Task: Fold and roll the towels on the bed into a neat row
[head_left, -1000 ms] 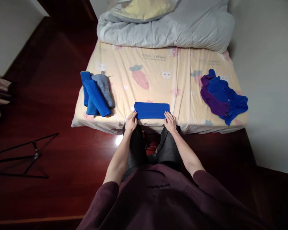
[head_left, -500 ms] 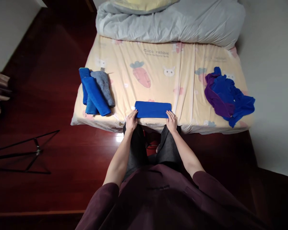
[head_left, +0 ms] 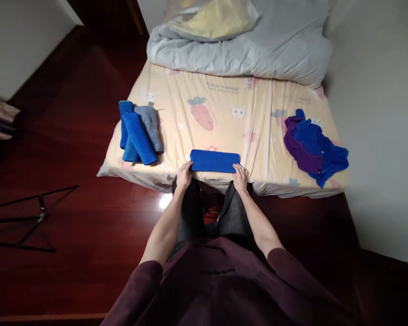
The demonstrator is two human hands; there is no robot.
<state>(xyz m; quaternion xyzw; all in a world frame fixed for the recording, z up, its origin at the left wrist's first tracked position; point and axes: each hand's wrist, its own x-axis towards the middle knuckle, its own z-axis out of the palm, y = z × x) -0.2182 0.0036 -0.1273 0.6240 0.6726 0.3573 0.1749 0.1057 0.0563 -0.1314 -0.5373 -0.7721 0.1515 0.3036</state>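
Observation:
A blue cloth [head_left: 215, 161] folded into a long flat strip lies at the near edge of the bed [head_left: 224, 113]. My left hand [head_left: 184, 175] pinches its left near corner, fingers closed on the fabric. At the strip's right near corner my right hand [head_left: 240, 176] grips the cloth the same way. Both forearms reach forward over my dark trousers.
Rolled blue and grey cloths [head_left: 139, 132] lie at the bed's left edge. A loose heap of blue and purple cloths [head_left: 313, 146] sits at the right. A grey duvet [head_left: 245, 45] with a pillow covers the far end. A black stand [head_left: 27, 217] lies on the dark wood floor.
The blue strip looks a little narrower than a second ago, and both hands have stayed at its near corners. The view shifted slightly with my head.

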